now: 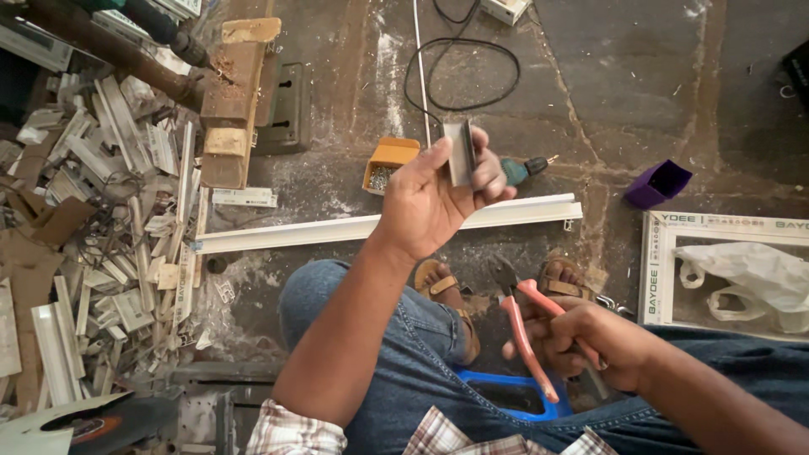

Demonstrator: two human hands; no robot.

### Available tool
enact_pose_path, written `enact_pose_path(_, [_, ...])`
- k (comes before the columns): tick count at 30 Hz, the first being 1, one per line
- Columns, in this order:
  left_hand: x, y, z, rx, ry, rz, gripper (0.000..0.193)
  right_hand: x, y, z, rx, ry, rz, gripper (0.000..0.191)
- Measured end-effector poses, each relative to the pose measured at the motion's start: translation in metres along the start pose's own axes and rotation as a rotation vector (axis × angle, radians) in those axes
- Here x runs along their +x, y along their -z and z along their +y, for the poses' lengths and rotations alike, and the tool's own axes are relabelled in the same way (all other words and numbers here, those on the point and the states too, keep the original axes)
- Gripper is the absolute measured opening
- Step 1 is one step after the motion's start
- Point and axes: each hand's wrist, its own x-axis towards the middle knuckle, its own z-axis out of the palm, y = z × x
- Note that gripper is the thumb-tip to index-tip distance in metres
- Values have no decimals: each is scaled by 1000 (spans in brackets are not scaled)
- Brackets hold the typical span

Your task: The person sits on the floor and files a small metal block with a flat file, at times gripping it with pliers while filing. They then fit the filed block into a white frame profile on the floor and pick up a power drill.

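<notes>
My left hand (430, 202) pinches a short grey channel offcut (460, 152), raised upright over the floor, above the long white strip (371, 224). I'd judge a firm pinch and level turning best for checking its cut end. My right hand (581, 337), near my knee, grips orange-handled pliers (527, 324), jaws pointing away. The offcut looks pale, straight and slim.

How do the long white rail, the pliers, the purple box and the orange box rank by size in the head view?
1. White rail, by far the longest.
2. Pliers in the right hand, though nearness to the camera enlarges them.
3. Orange box and purple box look alike; unranked.
</notes>
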Motion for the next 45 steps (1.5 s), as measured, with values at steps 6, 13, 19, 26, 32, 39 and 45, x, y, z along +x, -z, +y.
enact_pose_path(6, [4,-1,-3,96,-101,44,41,-4,0,-4,28,58,-20,77])
enact_pose_path(13, [7,22,-7,163,-224,114,46,-14,-3,-8,39,95,-34,84])
enact_pose_path(19, [9,32,-5,33,-270,175,44,-19,-1,-9,25,147,-15,80])
enact_pose_path(26, [11,37,-3,-71,-269,271,43,-19,-3,-6,23,151,-31,77])
enact_pose_path(32, [8,46,3,-160,-121,281,49,-23,-4,-8,-8,193,-12,79])
enact_pose_path(39, [13,31,-4,210,-230,334,47,-30,-8,-12,8,196,6,83])
enact_pose_path(45, [8,-6,-3,1716,-735,425,47,-34,3,-9,-88,257,60,84])
